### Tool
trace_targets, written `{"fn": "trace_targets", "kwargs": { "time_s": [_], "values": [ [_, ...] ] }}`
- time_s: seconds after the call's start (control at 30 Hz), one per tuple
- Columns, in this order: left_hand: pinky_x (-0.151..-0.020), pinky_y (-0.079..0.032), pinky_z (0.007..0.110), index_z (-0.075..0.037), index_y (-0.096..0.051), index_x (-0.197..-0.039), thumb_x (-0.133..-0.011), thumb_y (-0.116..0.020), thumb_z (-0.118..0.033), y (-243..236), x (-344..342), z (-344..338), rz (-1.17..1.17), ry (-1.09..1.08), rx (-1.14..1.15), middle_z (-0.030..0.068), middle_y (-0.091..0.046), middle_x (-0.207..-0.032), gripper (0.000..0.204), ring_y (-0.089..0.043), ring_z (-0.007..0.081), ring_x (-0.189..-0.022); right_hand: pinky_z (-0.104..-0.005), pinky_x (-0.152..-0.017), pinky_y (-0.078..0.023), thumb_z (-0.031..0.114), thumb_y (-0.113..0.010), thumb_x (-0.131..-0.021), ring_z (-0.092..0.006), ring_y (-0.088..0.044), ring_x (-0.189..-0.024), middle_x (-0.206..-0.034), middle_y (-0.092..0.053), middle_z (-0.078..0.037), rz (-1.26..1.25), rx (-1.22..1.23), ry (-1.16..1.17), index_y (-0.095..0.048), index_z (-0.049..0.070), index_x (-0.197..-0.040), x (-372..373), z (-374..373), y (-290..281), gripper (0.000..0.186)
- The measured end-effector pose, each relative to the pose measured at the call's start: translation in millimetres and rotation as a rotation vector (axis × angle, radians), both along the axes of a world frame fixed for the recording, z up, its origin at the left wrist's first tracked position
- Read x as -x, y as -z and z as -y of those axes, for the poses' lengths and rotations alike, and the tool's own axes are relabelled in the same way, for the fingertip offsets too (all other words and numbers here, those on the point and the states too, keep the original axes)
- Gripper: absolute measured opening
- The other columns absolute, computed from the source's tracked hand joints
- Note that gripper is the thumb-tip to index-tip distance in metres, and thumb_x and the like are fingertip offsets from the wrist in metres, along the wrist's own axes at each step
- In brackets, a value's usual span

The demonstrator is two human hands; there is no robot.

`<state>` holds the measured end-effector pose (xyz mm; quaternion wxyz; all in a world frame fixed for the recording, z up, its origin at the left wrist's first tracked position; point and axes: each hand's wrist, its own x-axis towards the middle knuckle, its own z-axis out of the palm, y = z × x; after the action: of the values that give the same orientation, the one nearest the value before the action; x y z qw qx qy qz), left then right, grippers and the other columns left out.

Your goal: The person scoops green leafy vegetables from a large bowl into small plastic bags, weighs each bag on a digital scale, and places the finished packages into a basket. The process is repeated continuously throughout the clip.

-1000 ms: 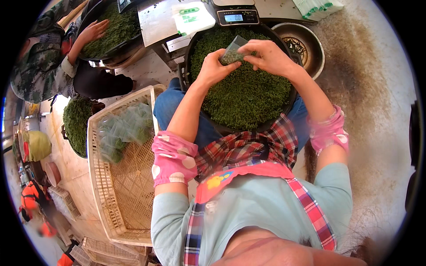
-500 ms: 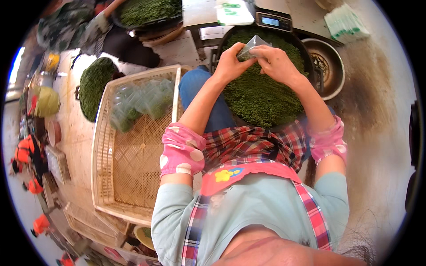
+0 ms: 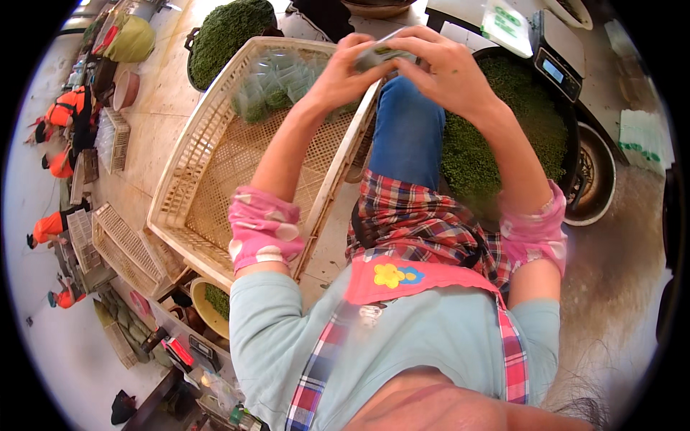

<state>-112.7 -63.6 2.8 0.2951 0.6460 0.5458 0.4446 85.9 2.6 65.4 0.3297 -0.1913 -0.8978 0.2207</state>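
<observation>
Between my two hands is a small clear plastic bag (image 3: 379, 54) with green stuff inside, held above the far right corner of a cream plastic crate (image 3: 230, 176). My left hand (image 3: 343, 77) grips the bag's left side; its fingertips are smeared by motion. The fingers of my right hand (image 3: 447, 70) are closed on its right side and partly cover it. Several filled clear bags (image 3: 277, 85) lie at the far end of the crate. To the right, below my right forearm, a wide dark tub holds a heap of small green sprouts or buds (image 3: 485, 147).
A digital scale (image 3: 557, 65) with a pile of printed bags (image 3: 505, 27) stands beyond the tub. Right of it are a metal bowl (image 3: 600, 176) and more stacked bags (image 3: 645, 140). Another green heap (image 3: 231, 39) lies beyond the crate. People in orange (image 3: 66, 108) are at far left.
Both hands have carried the bag left, from above the green heap to the crate's far right corner. My view has turned left, so the crate and tub appear farther right.
</observation>
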Motion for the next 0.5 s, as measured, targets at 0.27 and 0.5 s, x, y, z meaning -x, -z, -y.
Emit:
{"fn": "trace_targets", "kwargs": {
  "time_s": [0.27, 0.5],
  "values": [
    [-0.086, -0.049, 0.037, -0.001, -0.068, -0.114, -0.088, -0.071, -0.024, 131.8, 126.4, 110.3, -0.057, -1.045, 0.119, 0.0143, -0.064, -0.109, 0.035, -0.061, 0.0245, -0.096, -0.026, -0.067, -0.054, 0.011, -0.063, -0.091, -0.0146, -0.066, -0.074, -0.106, -0.068, -0.004, -0.116, 0.152, 0.082, -0.068, 0.005, -0.106, -43.8, -27.4, 17.3, 0.017],
    [-0.118, -0.015, 0.047, 0.009, -0.003, -0.15, -0.08, -0.058, -0.073, 226.6, 90.9, 50.8, 0.249, -1.289, 0.546, 0.0283, -0.008, -0.156, 0.121, -0.011, 0.0401, -0.146, -0.0257, -0.07, -0.051, 0.011, -0.063, -0.092, -0.012, -0.065, -0.077, -0.102, -0.068, -0.005, 0.079, 0.594, 0.445, -0.068, 0.002, -0.105, -136.0, -11.3, 102.4, 0.016]
  ]
}}
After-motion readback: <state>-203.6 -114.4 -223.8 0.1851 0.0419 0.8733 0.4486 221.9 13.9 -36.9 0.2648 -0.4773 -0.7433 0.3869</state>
